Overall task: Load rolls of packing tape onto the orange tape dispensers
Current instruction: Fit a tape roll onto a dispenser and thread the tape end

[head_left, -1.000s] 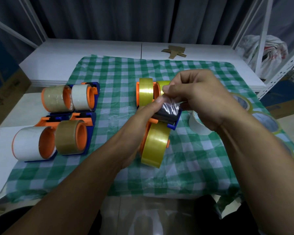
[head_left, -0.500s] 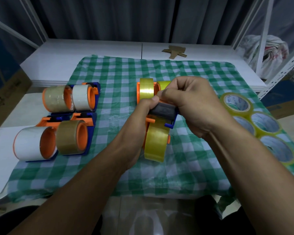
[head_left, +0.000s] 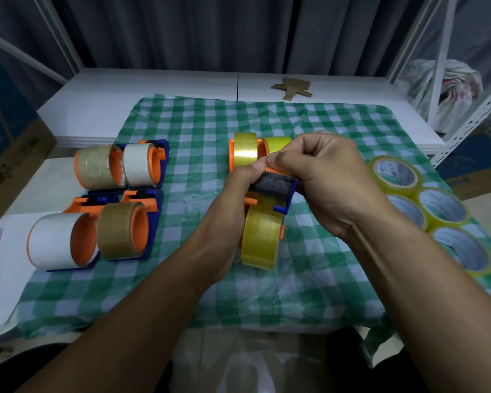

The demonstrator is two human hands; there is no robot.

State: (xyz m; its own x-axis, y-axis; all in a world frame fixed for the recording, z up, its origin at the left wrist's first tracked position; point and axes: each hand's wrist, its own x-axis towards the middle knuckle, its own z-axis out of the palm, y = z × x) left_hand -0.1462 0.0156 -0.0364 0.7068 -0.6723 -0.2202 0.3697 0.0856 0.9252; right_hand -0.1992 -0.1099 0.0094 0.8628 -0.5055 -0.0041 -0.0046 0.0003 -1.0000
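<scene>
The orange dispenser point(head_left: 272, 188) with its yellow tape roll point(head_left: 260, 241) is held above the checked cloth point(head_left: 199, 131) at mid-table, barely shifted since half a second ago. Left hand point(head_left: 233, 205) and right hand point(head_left: 321, 180) both grasp its cutter end, hiding the tape's free end.

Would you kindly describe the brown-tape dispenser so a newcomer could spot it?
Start at the green checked cloth and go to its left edge, where four loaded dispensers sit. The brown-tape dispenser is the near right one, the only opaque tan roll there.
</scene>
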